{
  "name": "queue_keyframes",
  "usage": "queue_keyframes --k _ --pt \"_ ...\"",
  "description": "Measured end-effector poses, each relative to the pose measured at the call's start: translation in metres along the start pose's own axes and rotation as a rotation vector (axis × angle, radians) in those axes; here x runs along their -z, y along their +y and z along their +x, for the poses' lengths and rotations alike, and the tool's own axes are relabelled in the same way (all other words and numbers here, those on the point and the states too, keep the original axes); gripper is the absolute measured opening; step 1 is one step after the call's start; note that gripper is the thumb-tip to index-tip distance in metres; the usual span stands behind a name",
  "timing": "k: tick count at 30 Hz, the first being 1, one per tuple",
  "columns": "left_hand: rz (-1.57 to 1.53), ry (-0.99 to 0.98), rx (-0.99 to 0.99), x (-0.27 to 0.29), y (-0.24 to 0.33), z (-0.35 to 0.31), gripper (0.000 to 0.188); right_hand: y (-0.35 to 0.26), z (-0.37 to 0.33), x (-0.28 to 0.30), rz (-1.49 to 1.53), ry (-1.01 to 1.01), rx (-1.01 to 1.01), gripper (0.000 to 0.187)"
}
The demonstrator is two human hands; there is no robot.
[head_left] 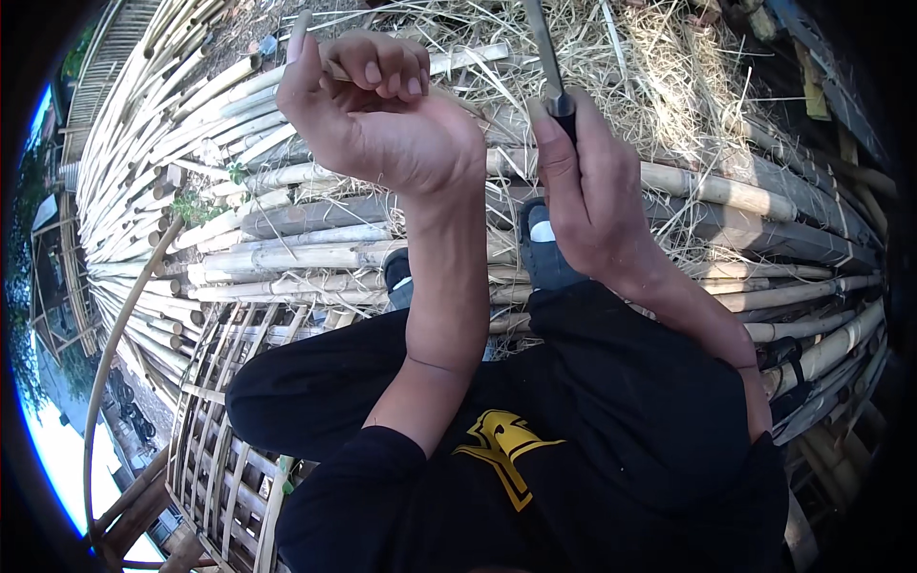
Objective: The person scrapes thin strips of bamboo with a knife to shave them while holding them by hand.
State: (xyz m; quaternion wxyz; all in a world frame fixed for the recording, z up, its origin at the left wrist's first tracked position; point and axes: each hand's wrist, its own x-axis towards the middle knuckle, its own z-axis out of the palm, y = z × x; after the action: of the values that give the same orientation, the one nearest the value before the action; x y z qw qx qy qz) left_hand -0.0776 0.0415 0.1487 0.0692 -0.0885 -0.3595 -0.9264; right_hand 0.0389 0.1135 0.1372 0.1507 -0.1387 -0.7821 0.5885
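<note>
My right hand [597, 181] is closed round the dark handle of a knife [544, 48]. Its narrow metal blade points away from me, and the tip runs out of the top of the picture. My thumb lies along the handle near the base of the blade. To the left, my left hand [373, 110] is raised with the wrist bent, its fingers curled in and the thumb sticking up. Whatever lies inside those fingers is mostly hidden. A pale bamboo strip [468, 59] shows just beyond the left fingers; whether they touch it I cannot tell.
Bamboo poles [315, 256] lie side by side under my feet, their cut ends at the left. Loose shavings [659, 86] are heaped beyond my hands. A woven bamboo lattice [215, 430] stands at the lower left, with a curved pole [119, 334] beside it.
</note>
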Motion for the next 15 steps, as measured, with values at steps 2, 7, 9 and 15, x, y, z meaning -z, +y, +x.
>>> queue_keyframes --k 2,7,9,15 --pt "-0.034 0.015 0.025 -0.010 -0.002 -0.007 0.039 0.036 -0.016 -0.007 0.011 0.077 0.035 0.027" --pt "-0.009 0.050 -0.019 -0.001 -0.007 0.005 0.034 0.024 0.008 0.008 -0.261 -0.081 -0.015 0.025" --pt "-0.036 0.028 0.002 0.000 -0.004 0.005 0.033 0.003 0.007 0.007 -0.046 0.107 0.025 0.030" --pt "-0.008 0.006 -0.019 0.004 -0.010 0.006 0.031 0.042 0.005 0.002 -0.377 -0.113 -0.045 0.025"
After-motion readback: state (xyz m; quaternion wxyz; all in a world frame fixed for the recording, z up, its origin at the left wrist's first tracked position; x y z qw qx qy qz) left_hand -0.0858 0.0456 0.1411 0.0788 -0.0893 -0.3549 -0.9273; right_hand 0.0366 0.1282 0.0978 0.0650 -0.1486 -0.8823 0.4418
